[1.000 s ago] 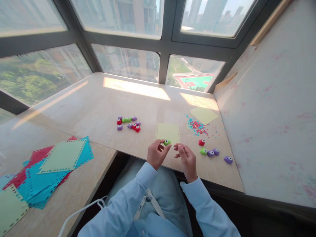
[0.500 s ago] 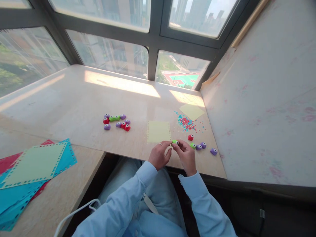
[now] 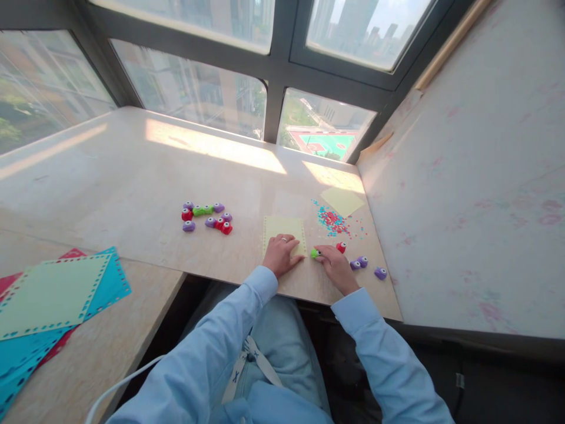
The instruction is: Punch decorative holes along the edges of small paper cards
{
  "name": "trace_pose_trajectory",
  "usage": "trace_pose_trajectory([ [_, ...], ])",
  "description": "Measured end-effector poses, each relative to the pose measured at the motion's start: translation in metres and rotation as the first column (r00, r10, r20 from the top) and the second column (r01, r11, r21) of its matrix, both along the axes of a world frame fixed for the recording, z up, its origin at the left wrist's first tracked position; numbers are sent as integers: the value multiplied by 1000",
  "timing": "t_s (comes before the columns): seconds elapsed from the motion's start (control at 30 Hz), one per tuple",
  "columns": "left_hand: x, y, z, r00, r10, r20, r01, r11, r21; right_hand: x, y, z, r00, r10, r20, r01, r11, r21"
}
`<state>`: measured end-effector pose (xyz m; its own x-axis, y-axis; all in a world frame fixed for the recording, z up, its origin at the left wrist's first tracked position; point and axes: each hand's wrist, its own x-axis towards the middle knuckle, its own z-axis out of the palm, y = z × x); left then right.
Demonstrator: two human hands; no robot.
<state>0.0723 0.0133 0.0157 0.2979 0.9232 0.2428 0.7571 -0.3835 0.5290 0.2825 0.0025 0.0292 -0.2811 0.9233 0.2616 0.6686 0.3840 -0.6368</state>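
Observation:
My left hand (image 3: 281,252) lies flat with fingers spread on the near edge of a pale yellow paper sheet (image 3: 283,228) whose sides are punched with holes. Just to its right, my right hand (image 3: 336,268) rests on the stone sill, fingers curled around a small green punch (image 3: 315,254) at the sheet's lower right corner. A red punch (image 3: 340,247) sits just beyond my right hand. Two purple punches (image 3: 359,262) and a third (image 3: 380,273) lie to its right.
A cluster of purple, green and red punches (image 3: 206,216) lies left of the sheet. Red and blue paper dots (image 3: 332,221) and another yellow sheet (image 3: 343,200) are at the back right. Punched teal, green and red sheets (image 3: 53,294) lie on the lower ledge at left. Wall at right.
The green punch passed from my left hand to my right and went down onto the sill beside the sheet. My left hand moved onto the yellow sheet and flattened.

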Motion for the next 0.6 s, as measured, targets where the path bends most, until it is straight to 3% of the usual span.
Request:
trace_pose_trajectory([
  [0.33,-2,3,-8,999,3,46,-5,1000,30,1,13,-7,995,78,55,-79,997,23],
  [0.6,-1,1,-6,999,-3,44,2,1000,28,4,19,-9,995,97,2,-97,995,2],
])
